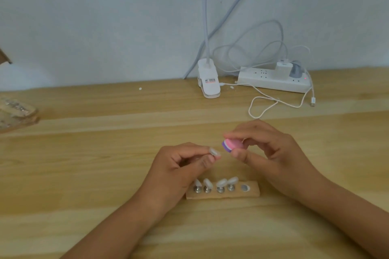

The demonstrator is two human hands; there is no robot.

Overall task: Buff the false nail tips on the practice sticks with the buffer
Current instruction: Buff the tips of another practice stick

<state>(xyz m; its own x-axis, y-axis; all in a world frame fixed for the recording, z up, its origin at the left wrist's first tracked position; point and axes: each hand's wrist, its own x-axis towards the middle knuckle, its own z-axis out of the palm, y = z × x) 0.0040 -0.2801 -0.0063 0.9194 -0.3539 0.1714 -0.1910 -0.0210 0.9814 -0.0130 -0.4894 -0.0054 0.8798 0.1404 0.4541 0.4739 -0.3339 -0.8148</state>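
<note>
My left hand [181, 166] pinches a practice stick whose clear false nail tip [214, 152] points to the right. My right hand [267, 149] pinches a small pink and purple buffer block [231, 145] just right of that tip, a small gap between them. Below my hands a wooden holder strip [253, 192] lies on the table. Several sticks with clear nail tips [221, 184] stand in it on metal bases, and its rightmost socket [244, 188] holds no stick. My left hand hides the strip's left end.
A white clip lamp base [208, 82] and a white power strip [271, 82] with a charger and looping cables [263, 105] sit at the back by the wall. A flat object [16, 111] lies at the left edge of the wooden table [105, 153].
</note>
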